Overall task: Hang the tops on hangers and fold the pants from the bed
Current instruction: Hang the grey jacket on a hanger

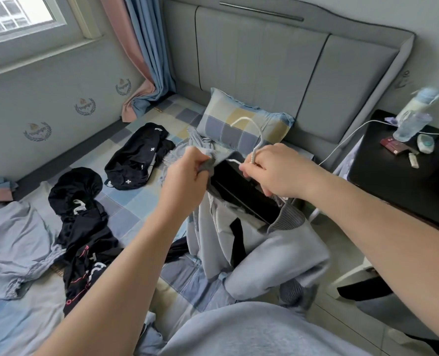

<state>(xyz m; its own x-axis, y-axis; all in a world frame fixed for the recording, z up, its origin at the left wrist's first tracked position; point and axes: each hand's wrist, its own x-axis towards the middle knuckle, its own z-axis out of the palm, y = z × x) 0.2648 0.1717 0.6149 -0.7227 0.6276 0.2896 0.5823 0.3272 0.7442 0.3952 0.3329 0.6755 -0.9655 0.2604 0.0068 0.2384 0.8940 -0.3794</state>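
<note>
The bed [125, 214], under a blue, grey and yellow checked sheet, spreads left of and nearer than the pillow [244, 124], which leans on the padded grey headboard [264, 60] behind it. Far left of the pillow a pale wall [59, 80] with crest motifs runs below a window [15, 14], and pink and blue curtains [146, 55] hang at the pillow's upper left. Right of the pillow stands a black bedside table [406, 186] with a blurred bottle [413, 119] and a white cable [346, 137].

Farthest left of the pillow lies a light blue garment [10, 242], then a black lettered garment [84, 227] and, closest, a black garment with white crosses [138, 158].

Just in front of the pillow a grey top [264, 247] hangs off the sheet. The left hand [187, 173] pinches its ribbed edge in curled fingers. The right hand [275, 170] curls its fingers round the neck of a white hanger [254, 129], whose hook rises before the pillow
</note>
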